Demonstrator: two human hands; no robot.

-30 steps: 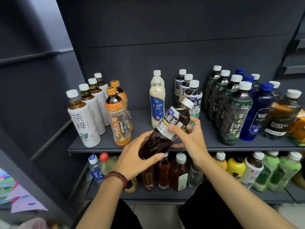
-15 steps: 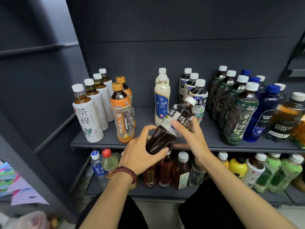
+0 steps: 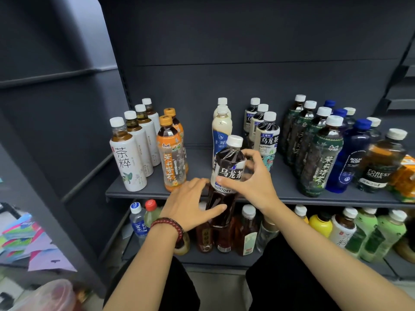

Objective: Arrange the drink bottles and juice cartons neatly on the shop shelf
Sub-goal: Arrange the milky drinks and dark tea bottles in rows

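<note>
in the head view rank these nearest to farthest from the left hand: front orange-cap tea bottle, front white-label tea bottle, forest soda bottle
From the left hand, holding the oolong bottle:
1. Orange-cap tea bottle, just up-left.
2. White-label tea bottle, farther left.
3. Forest soda bottle, far right.

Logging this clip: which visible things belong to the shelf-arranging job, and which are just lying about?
Job: dark oolong tea bottle with white cap, gripped by left hand and right hand; matching white-capped oolong bottles; grey metal shelf.
Lying about: colourful paper sheets; pink translucent plastic bag.
</note>
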